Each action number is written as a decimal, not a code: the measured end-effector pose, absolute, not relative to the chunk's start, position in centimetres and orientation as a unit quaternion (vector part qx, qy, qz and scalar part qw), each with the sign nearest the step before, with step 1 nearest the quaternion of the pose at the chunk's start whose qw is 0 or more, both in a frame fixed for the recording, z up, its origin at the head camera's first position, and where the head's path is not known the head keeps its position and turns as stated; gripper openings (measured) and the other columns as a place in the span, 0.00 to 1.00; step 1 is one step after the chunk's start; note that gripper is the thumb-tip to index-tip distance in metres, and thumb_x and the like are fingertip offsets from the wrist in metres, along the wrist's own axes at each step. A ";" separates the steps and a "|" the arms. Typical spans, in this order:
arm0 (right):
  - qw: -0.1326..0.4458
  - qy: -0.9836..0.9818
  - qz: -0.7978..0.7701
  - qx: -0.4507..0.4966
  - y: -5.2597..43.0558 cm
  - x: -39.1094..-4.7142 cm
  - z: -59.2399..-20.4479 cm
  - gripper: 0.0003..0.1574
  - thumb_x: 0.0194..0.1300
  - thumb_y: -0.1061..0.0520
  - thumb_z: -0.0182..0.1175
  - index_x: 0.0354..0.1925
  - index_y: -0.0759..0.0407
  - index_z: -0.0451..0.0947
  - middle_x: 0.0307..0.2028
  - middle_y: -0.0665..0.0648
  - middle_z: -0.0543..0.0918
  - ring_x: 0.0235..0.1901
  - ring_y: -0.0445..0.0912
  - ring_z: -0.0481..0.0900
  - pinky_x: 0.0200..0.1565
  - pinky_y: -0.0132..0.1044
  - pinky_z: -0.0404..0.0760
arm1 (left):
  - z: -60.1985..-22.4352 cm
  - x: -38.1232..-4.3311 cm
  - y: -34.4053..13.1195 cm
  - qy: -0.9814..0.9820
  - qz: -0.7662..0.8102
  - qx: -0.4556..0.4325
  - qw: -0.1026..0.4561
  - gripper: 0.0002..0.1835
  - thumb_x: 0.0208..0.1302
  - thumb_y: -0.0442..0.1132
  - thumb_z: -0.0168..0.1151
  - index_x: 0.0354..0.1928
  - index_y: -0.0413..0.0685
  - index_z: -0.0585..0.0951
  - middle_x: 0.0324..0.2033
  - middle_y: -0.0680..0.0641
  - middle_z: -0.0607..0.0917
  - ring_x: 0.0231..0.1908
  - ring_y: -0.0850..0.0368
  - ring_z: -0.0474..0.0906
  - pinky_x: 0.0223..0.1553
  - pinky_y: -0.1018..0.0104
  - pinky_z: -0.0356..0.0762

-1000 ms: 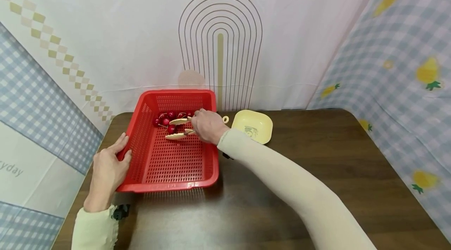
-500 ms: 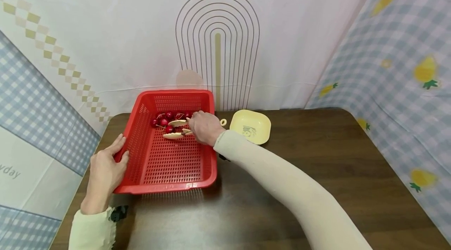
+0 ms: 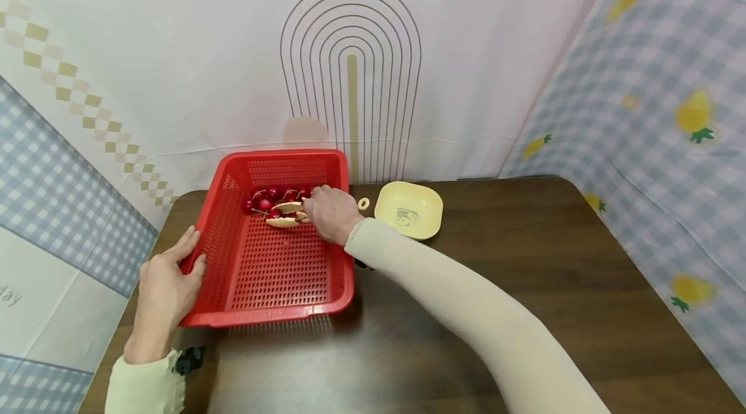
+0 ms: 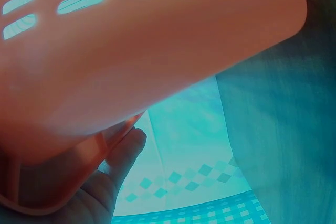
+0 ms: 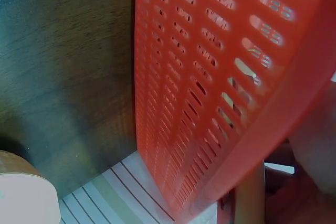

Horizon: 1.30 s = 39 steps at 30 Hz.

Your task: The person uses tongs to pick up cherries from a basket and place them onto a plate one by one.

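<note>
A red plastic basket (image 3: 280, 268) with slotted walls sits at the left of the table. My left hand (image 3: 169, 284) grips its left rim, thumb on the near side; in the left wrist view the fingers (image 4: 126, 153) curl at the rim under the wall. My right hand (image 3: 333, 213) reaches over the right rim and holds cream-coloured tongs (image 3: 282, 223), whose tips point left inside the basket. Several dark red cherries (image 3: 264, 204) with stems lie toward the back. One cherry shows between the tong tips. In the right wrist view the basket wall (image 5: 184, 77) hides most of the tongs.
A pale yellow square dish (image 3: 425, 210) with a printed picture stands just right of the basket. The tongs' ring end (image 3: 364, 203) sticks out between them. Brown wooden table (image 3: 495, 226) extends right and toward the front. A patterned cloth (image 3: 466, 64) hangs behind.
The tong tips have drawn closer together around a cherry. The whole head view has shifted slightly left, and both hands keep their places on the basket and tongs.
</note>
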State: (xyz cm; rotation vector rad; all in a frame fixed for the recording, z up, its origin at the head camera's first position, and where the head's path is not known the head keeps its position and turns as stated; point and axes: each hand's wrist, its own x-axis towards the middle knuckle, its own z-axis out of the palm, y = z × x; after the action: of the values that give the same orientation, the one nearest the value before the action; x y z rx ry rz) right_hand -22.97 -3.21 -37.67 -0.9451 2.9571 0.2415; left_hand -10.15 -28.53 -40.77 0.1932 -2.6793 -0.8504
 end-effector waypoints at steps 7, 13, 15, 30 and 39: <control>0.006 0.950 0.086 -0.300 -3.2 -22.7 -37.5 0.14 0.75 0.58 0.54 0.47 0.48 0.86 0.43 0.51 0.85 0.47 0.46 0.84 0.49 0.40 0.88 | -40.8 -10.1 -28.6 -0.941 -0.288 0.066 0.167 0.27 0.68 0.33 0.64 0.68 0.40 0.75 0.67 0.41 0.77 0.56 0.30 0.81 0.37 0.52 0.83; -0.006 0.950 0.089 -0.300 -3.0 -22.6 -37.2 0.14 0.76 0.57 0.52 0.47 0.49 0.85 0.42 0.51 0.85 0.47 0.46 0.84 0.50 0.38 0.87 | -40.8 -10.2 -28.6 -0.940 -0.287 0.064 0.171 0.27 0.67 0.33 0.64 0.68 0.40 0.75 0.67 0.41 0.77 0.56 0.30 0.81 0.35 0.54 0.82; -0.010 0.949 0.090 -0.303 -2.9 -22.5 -37.1 0.14 0.76 0.57 0.53 0.48 0.49 0.85 0.43 0.51 0.85 0.47 0.46 0.83 0.51 0.38 0.87 | -40.7 -10.2 -28.6 -0.941 -0.286 0.066 0.170 0.27 0.67 0.33 0.64 0.68 0.41 0.75 0.67 0.42 0.77 0.56 0.30 0.81 0.34 0.57 0.81; -0.022 0.944 0.106 -0.313 -1.5 -22.0 -35.8 0.13 0.74 0.60 0.54 0.46 0.50 0.86 0.45 0.52 0.84 0.47 0.45 0.82 0.53 0.36 0.85 | -40.7 -10.1 -28.4 -0.939 -0.293 0.073 0.163 0.27 0.68 0.33 0.63 0.69 0.42 0.74 0.68 0.43 0.75 0.59 0.30 0.78 0.47 0.39 0.79; -0.048 0.935 0.120 -0.330 -0.4 -21.5 -35.4 0.13 0.72 0.60 0.57 0.46 0.53 0.87 0.45 0.53 0.84 0.47 0.46 0.82 0.55 0.36 0.84 | -40.7 -10.1 -28.4 -0.938 -0.296 0.074 0.164 0.27 0.68 0.33 0.62 0.69 0.42 0.74 0.68 0.43 0.76 0.60 0.30 0.78 0.49 0.39 0.79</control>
State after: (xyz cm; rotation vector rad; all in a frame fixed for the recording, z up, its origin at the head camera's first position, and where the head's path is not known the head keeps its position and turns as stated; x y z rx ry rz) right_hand -21.54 -0.44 -35.37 -1.0684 3.0321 0.3893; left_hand -10.08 -28.36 -40.69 0.2105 -2.6741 -0.8446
